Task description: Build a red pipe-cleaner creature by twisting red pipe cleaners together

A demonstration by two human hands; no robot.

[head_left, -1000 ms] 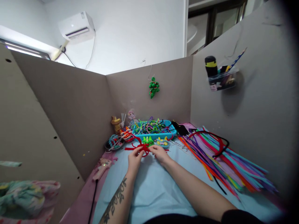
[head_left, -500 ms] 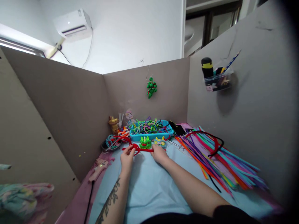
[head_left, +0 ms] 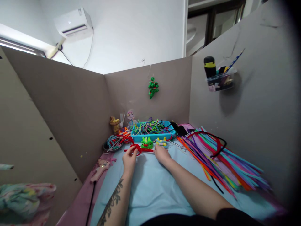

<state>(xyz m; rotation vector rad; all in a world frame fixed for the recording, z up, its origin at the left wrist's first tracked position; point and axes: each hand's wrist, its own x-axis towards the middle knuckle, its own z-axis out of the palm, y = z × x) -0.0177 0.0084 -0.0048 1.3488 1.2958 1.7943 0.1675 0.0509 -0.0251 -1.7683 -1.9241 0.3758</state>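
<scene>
Stretched toward the far edge of the table (head_left: 150, 191), the left hand (head_left: 129, 160), nearly closed, pinches red strips (head_left: 147, 150) at their looped end; the right hand (head_left: 162, 153), back upward and fingers curled, grips the other end. The strips span straight between them, before a blue tray (head_left: 152, 137). A wall box (head_left: 224, 88) bears a pink label (head_left: 212, 88), too small to read.

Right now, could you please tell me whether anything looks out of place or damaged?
Nothing looks spilled or damaged. On the right, though, a black strip curls across the bundle of mostly straight, colourful strips, so it looks askew.
</scene>
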